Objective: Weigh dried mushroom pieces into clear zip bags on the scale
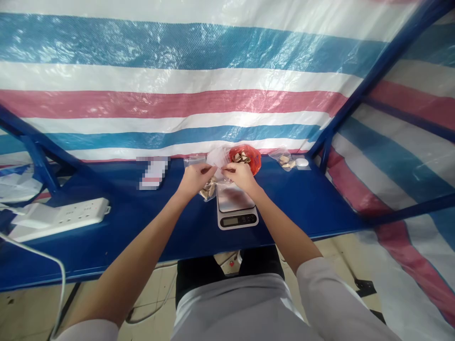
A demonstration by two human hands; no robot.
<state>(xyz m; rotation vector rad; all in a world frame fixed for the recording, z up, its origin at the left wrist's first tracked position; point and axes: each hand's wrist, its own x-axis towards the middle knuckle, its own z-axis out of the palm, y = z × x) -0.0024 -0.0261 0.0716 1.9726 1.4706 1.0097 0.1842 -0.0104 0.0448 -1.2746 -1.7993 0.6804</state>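
1. a small clear plastic bag (217, 157) stands upright between the two hands, its top rising above the fingertips and its lower part hidden behind the fingers.
2. the left hand (194, 182) is closed, with its thumb and fingers pressed together on the left side of the bag in a pinch.
3. the right hand (241, 177) pinches the right side of the same bag in the same way. the fingertips of the two hands nearly meet at the bag, just above the scale.
4. a second clear bag (209, 190), holding tan pieces, sits just under the left hand, partly hidden by it.
5. a kitchen scale (236, 210) with a steel plate lies directly below the right hand, not touched by either hand.
6. a red plastic bag (245, 158), with tan pieces showing at its open top, sits just beyond the right hand.
7. farther right lie a third clear bag (284, 160) with tan pieces and, just beside it, a small white round thing (302, 162).
8. a blurred flat packet (152, 173) lies left of the hands, and a white power strip (60, 220) lies near the left end of the blue table (106, 248).
9. a striped plastic sheet (177, 99) hangs behind the table.
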